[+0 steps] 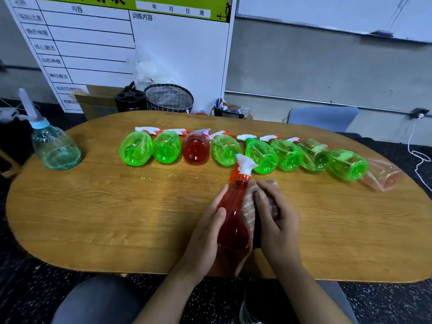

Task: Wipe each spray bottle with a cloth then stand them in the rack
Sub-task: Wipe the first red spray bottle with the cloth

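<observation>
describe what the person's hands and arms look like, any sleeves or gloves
Both the left hand and the right hand are bare, with no gloves, rings or watch visible. The forearms are uncovered down to the bottom edge of the picture; no sleeves show.

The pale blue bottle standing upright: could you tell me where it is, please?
In the head view, the pale blue bottle stands at the table's far left edge, apart from the lying green bottle that begins the row.
</observation>
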`<state>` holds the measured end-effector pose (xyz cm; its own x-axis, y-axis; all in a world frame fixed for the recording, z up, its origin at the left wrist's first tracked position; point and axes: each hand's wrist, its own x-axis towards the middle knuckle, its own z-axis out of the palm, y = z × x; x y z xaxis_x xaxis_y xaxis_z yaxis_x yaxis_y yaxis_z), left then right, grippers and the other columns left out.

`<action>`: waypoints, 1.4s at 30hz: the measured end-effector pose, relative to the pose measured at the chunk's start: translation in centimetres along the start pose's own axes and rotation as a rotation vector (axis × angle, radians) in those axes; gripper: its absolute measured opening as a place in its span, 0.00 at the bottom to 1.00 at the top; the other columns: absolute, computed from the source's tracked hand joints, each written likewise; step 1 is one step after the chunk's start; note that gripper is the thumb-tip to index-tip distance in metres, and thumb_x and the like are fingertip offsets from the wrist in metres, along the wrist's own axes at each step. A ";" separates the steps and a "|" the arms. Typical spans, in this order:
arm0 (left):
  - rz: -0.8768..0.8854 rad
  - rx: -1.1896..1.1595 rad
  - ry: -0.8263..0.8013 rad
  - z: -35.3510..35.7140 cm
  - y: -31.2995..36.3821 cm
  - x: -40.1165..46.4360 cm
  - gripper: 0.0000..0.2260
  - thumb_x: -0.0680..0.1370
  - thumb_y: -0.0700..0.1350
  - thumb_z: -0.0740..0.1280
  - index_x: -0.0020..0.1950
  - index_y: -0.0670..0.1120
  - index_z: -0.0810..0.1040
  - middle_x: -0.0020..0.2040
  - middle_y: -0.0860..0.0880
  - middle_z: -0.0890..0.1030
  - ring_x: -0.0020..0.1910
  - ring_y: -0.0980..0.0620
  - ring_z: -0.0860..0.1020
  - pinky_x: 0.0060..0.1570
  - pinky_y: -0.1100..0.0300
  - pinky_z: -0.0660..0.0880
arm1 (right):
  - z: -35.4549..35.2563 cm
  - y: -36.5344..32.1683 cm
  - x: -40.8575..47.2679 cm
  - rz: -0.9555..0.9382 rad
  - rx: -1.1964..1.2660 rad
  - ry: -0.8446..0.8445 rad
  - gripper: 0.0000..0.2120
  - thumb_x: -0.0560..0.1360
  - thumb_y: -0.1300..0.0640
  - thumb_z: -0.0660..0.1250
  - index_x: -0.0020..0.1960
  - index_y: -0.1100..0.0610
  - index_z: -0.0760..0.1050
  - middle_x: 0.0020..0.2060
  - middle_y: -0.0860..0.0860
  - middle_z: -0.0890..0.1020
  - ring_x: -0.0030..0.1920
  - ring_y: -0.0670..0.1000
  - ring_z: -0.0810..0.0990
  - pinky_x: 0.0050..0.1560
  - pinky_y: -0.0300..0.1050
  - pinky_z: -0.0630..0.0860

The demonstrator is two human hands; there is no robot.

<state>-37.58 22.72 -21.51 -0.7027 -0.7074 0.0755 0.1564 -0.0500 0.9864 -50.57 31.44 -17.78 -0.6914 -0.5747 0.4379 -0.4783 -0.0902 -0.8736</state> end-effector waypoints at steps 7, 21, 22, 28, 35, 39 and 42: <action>0.010 0.012 0.022 -0.2 -0.1 0.0 0.22 0.87 0.50 0.56 0.83 0.55 0.67 0.80 0.58 0.71 0.81 0.57 0.66 0.82 0.46 0.61 | 0.4 0.3 0.0 -0.253 -0.370 -0.167 0.17 0.83 0.42 0.64 0.70 0.43 0.79 0.53 0.49 0.78 0.46 0.49 0.82 0.45 0.52 0.81; 0.028 0.019 0.017 0.1 0.3 0.1 0.22 0.87 0.51 0.56 0.81 0.53 0.69 0.79 0.56 0.74 0.80 0.55 0.68 0.82 0.44 0.62 | -0.7 -0.1 1.5 -0.477 -0.469 -0.235 0.16 0.85 0.43 0.63 0.68 0.44 0.81 0.50 0.48 0.78 0.41 0.50 0.82 0.39 0.51 0.81; 0.033 0.033 0.012 0.1 0.2 0.0 0.22 0.87 0.49 0.55 0.82 0.51 0.69 0.79 0.56 0.73 0.81 0.55 0.68 0.83 0.43 0.61 | -0.4 -0.2 1.9 -0.400 -0.476 -0.206 0.17 0.84 0.41 0.62 0.68 0.44 0.81 0.49 0.48 0.77 0.41 0.50 0.82 0.39 0.52 0.80; 0.010 -0.034 0.067 -0.2 0.1 0.1 0.22 0.86 0.53 0.55 0.80 0.56 0.71 0.77 0.53 0.77 0.78 0.52 0.72 0.81 0.41 0.64 | -0.2 -0.1 -0.7 -0.563 -0.418 -0.289 0.16 0.83 0.47 0.67 0.69 0.46 0.80 0.50 0.45 0.73 0.40 0.48 0.78 0.39 0.47 0.80; -0.002 -0.067 0.043 0.0 -0.2 0.2 0.21 0.87 0.53 0.56 0.81 0.55 0.70 0.78 0.54 0.75 0.80 0.53 0.70 0.82 0.44 0.63 | -1.3 -0.3 -0.3 -0.581 -0.393 -0.286 0.14 0.84 0.48 0.66 0.67 0.48 0.82 0.49 0.49 0.77 0.42 0.45 0.79 0.42 0.41 0.78; 0.001 -0.049 -0.023 0.2 -0.1 0.0 0.20 0.89 0.49 0.55 0.82 0.51 0.68 0.78 0.60 0.74 0.79 0.58 0.69 0.78 0.58 0.67 | -0.2 -0.8 2.8 -0.282 -0.445 -0.160 0.18 0.84 0.42 0.60 0.68 0.44 0.82 0.47 0.46 0.75 0.43 0.43 0.77 0.42 0.47 0.77; 0.001 -0.038 0.010 0.0 -0.1 0.2 0.22 0.88 0.48 0.54 0.82 0.50 0.67 0.79 0.56 0.73 0.81 0.56 0.68 0.81 0.53 0.64 | 0.5 -0.5 1.8 -0.336 -0.460 -0.233 0.18 0.84 0.42 0.61 0.69 0.45 0.81 0.48 0.48 0.75 0.41 0.48 0.79 0.40 0.52 0.80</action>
<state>-37.69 22.60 -21.61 -0.6957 -0.7144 0.0753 0.1839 -0.0758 0.9800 -51.33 30.04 -16.59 -0.3509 -0.7428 0.5701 -0.8700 0.0334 -0.4919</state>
